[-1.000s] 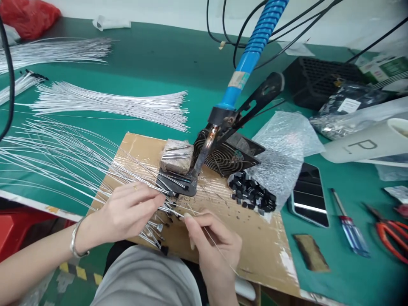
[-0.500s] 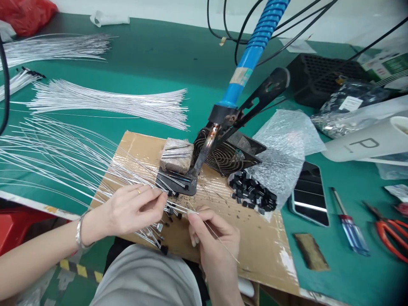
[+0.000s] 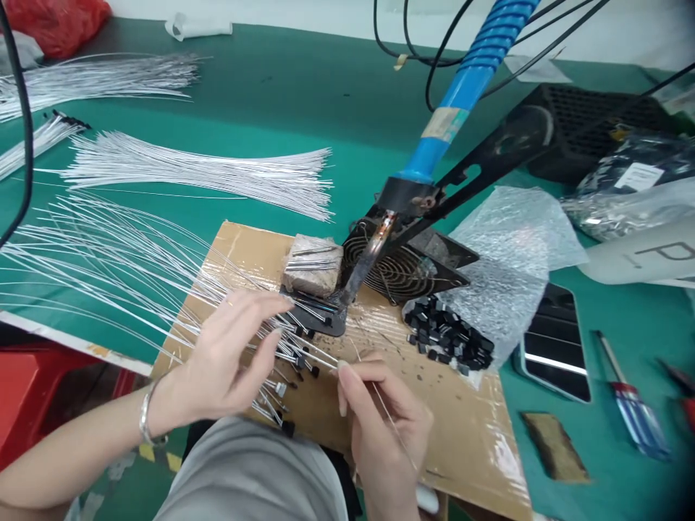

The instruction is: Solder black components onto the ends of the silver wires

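Head view: thin wire [image 3: 399, 438] pinched over cardboard [image 3: 467, 427]

It is gripped by the closed fingers of the right hand [image 3: 374, 434]. Fanned white wires [image 3: 108, 260] are overlapped by the left hand [image 3: 228, 358], fingers spread open.

I'm looking in on an electronics assembly workshop: a green-matted counter [image 3: 304, 94] carries bundles of cut wires [image 3: 206, 170], a blue-handled soldering iron [image 3: 461, 94], a small fan [image 3: 402, 266], loose black parts [image 3: 448, 336] and a screwdriver [image 3: 624, 394].
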Motion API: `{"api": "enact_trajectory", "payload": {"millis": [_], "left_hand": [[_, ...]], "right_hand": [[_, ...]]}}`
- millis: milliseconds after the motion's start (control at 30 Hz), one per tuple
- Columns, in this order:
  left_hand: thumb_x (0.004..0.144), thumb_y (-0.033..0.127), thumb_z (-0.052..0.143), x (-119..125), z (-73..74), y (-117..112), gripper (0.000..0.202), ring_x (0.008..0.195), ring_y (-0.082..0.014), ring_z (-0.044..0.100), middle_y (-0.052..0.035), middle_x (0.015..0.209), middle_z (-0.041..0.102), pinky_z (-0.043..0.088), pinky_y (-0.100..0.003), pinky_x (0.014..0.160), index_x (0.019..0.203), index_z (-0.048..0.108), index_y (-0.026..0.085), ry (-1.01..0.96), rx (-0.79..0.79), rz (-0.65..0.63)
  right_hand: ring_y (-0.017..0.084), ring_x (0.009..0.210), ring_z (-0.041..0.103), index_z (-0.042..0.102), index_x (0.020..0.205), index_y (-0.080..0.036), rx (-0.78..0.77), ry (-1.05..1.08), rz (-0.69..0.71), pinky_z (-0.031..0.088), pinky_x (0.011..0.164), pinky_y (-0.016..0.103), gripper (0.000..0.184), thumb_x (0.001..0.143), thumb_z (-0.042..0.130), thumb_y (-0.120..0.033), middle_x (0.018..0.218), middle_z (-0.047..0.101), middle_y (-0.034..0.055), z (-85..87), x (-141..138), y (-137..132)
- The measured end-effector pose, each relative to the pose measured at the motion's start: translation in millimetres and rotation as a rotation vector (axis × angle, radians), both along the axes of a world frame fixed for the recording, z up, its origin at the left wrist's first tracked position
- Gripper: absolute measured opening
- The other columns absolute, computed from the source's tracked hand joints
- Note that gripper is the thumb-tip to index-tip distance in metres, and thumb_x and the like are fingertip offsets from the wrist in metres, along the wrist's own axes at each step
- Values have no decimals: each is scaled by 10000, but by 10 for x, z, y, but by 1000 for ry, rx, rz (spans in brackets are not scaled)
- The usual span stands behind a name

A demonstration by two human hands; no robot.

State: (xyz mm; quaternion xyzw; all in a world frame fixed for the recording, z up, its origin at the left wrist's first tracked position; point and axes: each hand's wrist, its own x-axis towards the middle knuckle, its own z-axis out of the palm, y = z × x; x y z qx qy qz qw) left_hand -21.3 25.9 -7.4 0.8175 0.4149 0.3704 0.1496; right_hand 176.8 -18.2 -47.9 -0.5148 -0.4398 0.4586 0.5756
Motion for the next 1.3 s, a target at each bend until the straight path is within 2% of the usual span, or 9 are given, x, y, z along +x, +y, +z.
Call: {"api": "enact_trajectory", "payload": {"millis": [100, 267, 500, 700, 833, 900, 1067, 1167, 1300], "left_hand": [[955, 65, 522, 226, 13, -108, 319, 1097, -276, 655, -191, 1205, 721, 515, -449, 989, 1259, 616, 45, 52, -28, -71], [1012, 109, 409, 444, -10, -142, 237, 759, -205, 580, -66, 845, 670, 481, -397, 809, 927, 628, 136, 130, -276, -176], [1011, 116, 437, 352, 24, -58, 221, 637, -154, 476, 21, 711, 599, 444, -358, 797, 832, 533, 203, 80, -522, -249], [1013, 197, 540, 297, 24, -77, 106, 566, -123, 414, 57, 674, 509, 325, -260, 553, 918, 584, 213, -69, -805, -161], [1046, 305, 541, 280, 13, -58, 181, 525, -107, 407, 60, 643, 536, 281, -248, 498, 902, 593, 209, -209, -1037, -126], [1041, 311, 547, 280, 12, -44, 191, 557, -114, 439, 36, 678, 585, 304, -248, 511, 899, 611, 200, -243, -1039, -91], [1025, 294, 572, 293, 33, -39, 186, 564, -112, 429, 30, 672, 580, 306, -244, 512, 896, 649, 185, -264, -1025, -69], [1010, 291, 590, 311, 57, -45, 190, 579, -111, 457, 17, 685, 599, 325, -234, 518, 876, 660, 176, -320, -1025, -54], [999, 304, 596, 331, 63, -51, 197, 590, -119, 487, 1, 692, 623, 347, -233, 525, 869, 667, 174, -335, -1029, -36]], "right_hand": [[115, 591, 489, 719, 744, -208, 33, -79, 3, 361, 529, 244, 224, 968, 725, -225, 652, 539, -36, -16, -19, -23], [121, 588, 498, 684, 734, -202, 18, -141, -5, 377, 535, 246, 246, 976, 710, -236, 646, 544, -34, -45, 37, -67], [144, 594, 487, 667, 715, -214, 14, -315, 41, 369, 568, 283, 282, 995, 670, -252, 652, 539, -12, 34, 119, -70], [148, 619, 500, 669, 749, -213, 105, -318, 137, 369, 577, 284, 228, 974, 678, -177, 672, 546, -12, 13, 163, -27], [157, 633, 529, 727, 801, -216, 57, -234, 109, 391, 584, 290, 319, 1064, 554, -267, 674, 561, 0, -17, 178, -46], [160, 630, 541, 764, 862, -221, 39, -210, 89, 397, 572, 292, 346, 1085, 514, -308, 683, 574, 5, -23, 187, -56], [122, 572, 530, 758, 826, -222, 52, -228, 75, 378, 501, 252, 147, 968, 721, -223, 702, 606, -11, -29, 166, -36], [115, 561, 519, 750, 799, -225, 89, -232, 41, 375, 488, 241, 148, 931, 752, -158, 669, 589, -25, -17, 114, -22], [118, 572, 504, 763, 789, -228, 44, -190, 0, 381, 516, 253, 156, 939, 753, -191, 655, 573, -27, 25, 44, -38]]}}
